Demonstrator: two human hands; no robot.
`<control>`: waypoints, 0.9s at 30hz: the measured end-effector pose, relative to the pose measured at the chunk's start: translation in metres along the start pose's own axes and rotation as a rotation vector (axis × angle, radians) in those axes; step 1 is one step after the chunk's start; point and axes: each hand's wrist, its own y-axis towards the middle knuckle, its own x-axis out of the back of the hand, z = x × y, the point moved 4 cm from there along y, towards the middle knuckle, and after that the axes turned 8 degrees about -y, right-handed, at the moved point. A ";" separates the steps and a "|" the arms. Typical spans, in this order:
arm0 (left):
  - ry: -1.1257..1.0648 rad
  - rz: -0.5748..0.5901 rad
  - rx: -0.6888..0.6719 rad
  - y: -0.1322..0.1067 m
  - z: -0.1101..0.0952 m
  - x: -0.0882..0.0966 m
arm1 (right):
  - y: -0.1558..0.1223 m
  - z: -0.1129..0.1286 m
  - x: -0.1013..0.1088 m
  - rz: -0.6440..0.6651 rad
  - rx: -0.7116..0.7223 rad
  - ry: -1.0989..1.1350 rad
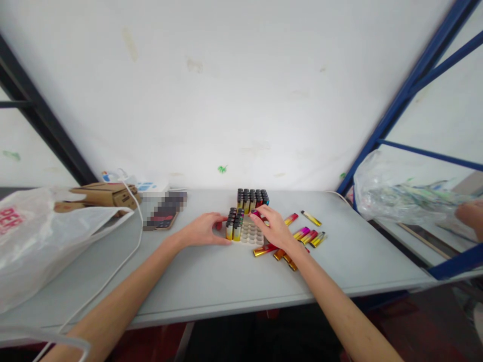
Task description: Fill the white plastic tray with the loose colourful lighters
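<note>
The right hand [274,229] pinches a red lighter [257,214] between thumb and fingers, just above the white tray [252,234] on the grey table [226,281]. The left hand [204,230] lies beside the tray, its fingers loosely bent and touching the tray's left edge. Loose lighters [309,235] lie to the right.

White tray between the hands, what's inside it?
Upright lighters fill the left slots of the tray; bare slots show beside them. The right hand, holding a red lighter, hides its right edge.

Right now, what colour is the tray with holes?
White; the tray shows best in the head view.
</note>
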 end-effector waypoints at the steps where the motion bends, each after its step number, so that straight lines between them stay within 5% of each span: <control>1: 0.006 0.001 -0.012 0.000 -0.001 0.000 | 0.000 0.000 0.000 -0.007 0.004 -0.022; 9: 0.036 0.008 0.003 -0.001 -0.002 -0.002 | 0.002 -0.012 -0.006 -0.026 -0.112 -0.075; 14: 0.027 0.012 -0.008 0.000 0.000 -0.004 | 0.005 -0.016 -0.014 0.102 -0.131 -0.058; 21: 0.010 -0.009 -0.026 -0.001 0.001 -0.005 | 0.009 -0.012 -0.014 0.156 0.041 -0.280; 27: 0.021 0.002 -0.006 -0.001 -0.002 -0.004 | 0.015 -0.016 -0.020 0.246 0.054 -0.382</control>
